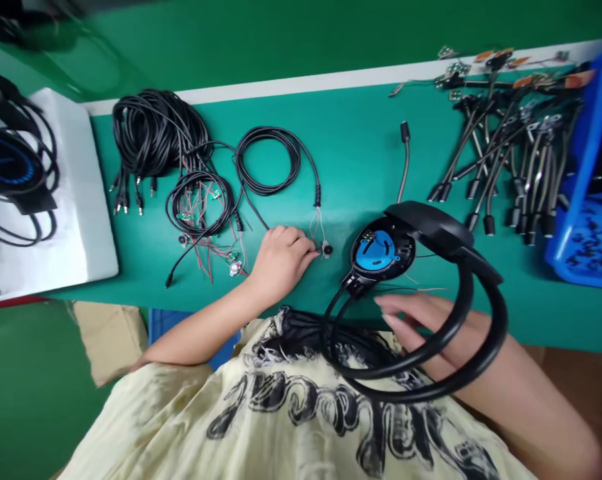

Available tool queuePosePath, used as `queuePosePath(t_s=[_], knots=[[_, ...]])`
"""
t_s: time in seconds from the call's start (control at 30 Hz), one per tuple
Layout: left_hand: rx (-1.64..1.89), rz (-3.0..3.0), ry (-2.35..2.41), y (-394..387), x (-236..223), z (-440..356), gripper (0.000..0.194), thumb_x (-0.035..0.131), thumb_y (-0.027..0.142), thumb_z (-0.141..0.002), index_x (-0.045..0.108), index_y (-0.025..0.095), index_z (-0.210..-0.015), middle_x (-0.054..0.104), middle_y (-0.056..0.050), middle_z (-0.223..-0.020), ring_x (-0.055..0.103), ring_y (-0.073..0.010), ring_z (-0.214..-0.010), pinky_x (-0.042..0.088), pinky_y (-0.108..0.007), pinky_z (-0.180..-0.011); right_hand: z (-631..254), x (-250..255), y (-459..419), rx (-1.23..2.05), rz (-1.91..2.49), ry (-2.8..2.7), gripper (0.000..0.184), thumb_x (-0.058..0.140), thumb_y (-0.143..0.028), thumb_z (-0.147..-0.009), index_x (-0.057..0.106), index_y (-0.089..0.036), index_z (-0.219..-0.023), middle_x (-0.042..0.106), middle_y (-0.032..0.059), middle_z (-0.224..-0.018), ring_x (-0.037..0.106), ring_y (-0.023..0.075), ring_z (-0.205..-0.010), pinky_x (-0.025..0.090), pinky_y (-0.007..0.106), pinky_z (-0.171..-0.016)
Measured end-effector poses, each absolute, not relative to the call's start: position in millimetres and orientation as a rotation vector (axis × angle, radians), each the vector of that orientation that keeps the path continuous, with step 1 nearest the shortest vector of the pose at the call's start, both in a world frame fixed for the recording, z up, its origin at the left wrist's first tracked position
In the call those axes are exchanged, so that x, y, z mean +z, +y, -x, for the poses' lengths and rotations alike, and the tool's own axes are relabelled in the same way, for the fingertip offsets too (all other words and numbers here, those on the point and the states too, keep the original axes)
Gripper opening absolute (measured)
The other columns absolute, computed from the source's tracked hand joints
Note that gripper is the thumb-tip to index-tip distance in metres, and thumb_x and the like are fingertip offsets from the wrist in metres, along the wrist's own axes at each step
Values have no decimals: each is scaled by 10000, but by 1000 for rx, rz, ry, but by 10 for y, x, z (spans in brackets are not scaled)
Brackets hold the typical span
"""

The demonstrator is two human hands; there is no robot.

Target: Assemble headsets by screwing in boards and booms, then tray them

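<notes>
The black headset (431,228) stands toward the table's (351,157) near right, twin tubes looping, one ear cup opened on a bright blue insert (378,252). Under the loops, the right hand (441,317) is loose, fingers parted. The left hand (283,261) meets a small dark-centred part (327,249); whether it's pinched, I can't tell.

Even, fairly bright light noted over the green mat (351,160); a faint sheen is picked up just beyond the left hand (281,263). Soft highlights are caught on the headset (501,327) before the right hand (431,315), which is slightly blurred. White tray (75,227), far left of the left hand, is nearly washed out and stretched by edge distortion.
</notes>
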State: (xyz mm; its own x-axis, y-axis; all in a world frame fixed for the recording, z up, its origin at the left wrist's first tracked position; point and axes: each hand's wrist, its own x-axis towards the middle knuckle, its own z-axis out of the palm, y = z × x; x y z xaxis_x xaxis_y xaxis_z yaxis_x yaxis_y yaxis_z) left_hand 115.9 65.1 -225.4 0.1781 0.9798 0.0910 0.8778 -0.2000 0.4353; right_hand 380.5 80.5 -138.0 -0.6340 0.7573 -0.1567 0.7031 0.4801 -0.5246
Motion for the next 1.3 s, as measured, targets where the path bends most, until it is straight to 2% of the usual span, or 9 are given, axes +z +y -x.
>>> queuePosePath(t_s=[0.13, 0.27, 0.43, 0.53, 0.63, 0.7, 0.8, 1.03, 1.3], knots=[[753, -2156, 1642, 654, -2196, -1148, 127, 596, 309, -930, 632, 190, -904, 679, -25, -912, 572, -179, -863, 435, -335, -816, -3328, -1637, 1041, 808, 1234, -2586, 259, 549, -300, -930, 598, -206, -1166, 694, 45, -1013, 689, 172, -844, 585, 312, -755], [972, -2280, 1527, 601, -2099, -1086, 63, 624, 245, -911, 600, 202, -952, 689, -35, -977, 607, -177, -938, 434, -392, -978, -3109, -1731, 1125, 755, 1088, -2503, 179, 628, -255, -893, 609, -165, -1045, 677, 26, -883, 663, 129, -766, 554, 239, -689], [923, -2222, 1292, 695, -1930, -1031, 415, 653, 390, -884, 517, 196, -1225, 510, -155, -1413, 375, -288, -1403, 289, -558, -1155, -3219, -1767, 1077, 352, 769, -2625, 220, 598, -118, -885, 604, -175, -1097, 681, 56, -1088, 634, 184, -969, 540, 301, -832], [820, -2166, 1084, 802, -1872, -1065, 505, 650, 451, -875, 472, 208, -1279, 590, -115, -1339, 392, -268, -1403, 198, -587, -1193, -3294, -1818, 1067, 262, 676, -2597, 222, 618, -135, -873, 608, -186, -1089, 684, 58, -1088, 629, 195, -997, 542, 302, -833], [843, -2070, 1052, 861, -1887, -1137, 456, 652, 429, -881, 486, 214, -1248, 689, -53, -1136, 644, -190, -1107, 304, -523, -1170, -3289, -1844, 1062, 403, 907, -2430, 138, 626, -206, -881, 619, -228, -1017, 700, 19, -934, 662, 157, -858, 556, 266, -730], [869, -2032, 1045, 872, -1911, -1180, 425, 643, 424, -888, 503, 211, -1227, 703, -27, -1009, 686, -153, -914, 437, -454, -1077, -3267, -1835, 1060, 519, 1060, -2314, 65, 626, -229, -879, 625, -249, -941, 678, -4, -816, 655, 135, -729, 545, 254, -640], [934, -2006, 1058, 871, -1930, -1221, 385, 663, 424, -872, 546, 199, -1162, 686, -11, -880, 671, -139, -784, 537, -340, -862, -3243, -1804, 1049, 668, 1001, -2235, 157, 593, -130, -865, 626, -256, -954, 662, 9, -899, 658, 131, -802, 553, 257, -713], [1035, -2034, 1163, 849, -1961, -1284, 328, 686, 381, -857, 581, 171, -1087, 701, -32, -883, 675, -162, -854, 530, -319, -814, -3161, -1802, 988, 1580, 1015, -1611, 163, 559, -159, -893, 519, -235, -1032, 525, 18, -982, 585, 82, -817, 532, 219, -735], [1019, -2149, 1219, 789, -1985, -1298, 249, 620, 344, -914, 589, 169, -1087, 723, -30, -922, 693, -149, -896, 496, -380, -1004, -3014, -1816, 1025, 1722, 1107, -1433, 188, 592, -260, -877, 414, -214, -839, 461, -20, -816, 495, 73, -693, 453, 190, -617]])
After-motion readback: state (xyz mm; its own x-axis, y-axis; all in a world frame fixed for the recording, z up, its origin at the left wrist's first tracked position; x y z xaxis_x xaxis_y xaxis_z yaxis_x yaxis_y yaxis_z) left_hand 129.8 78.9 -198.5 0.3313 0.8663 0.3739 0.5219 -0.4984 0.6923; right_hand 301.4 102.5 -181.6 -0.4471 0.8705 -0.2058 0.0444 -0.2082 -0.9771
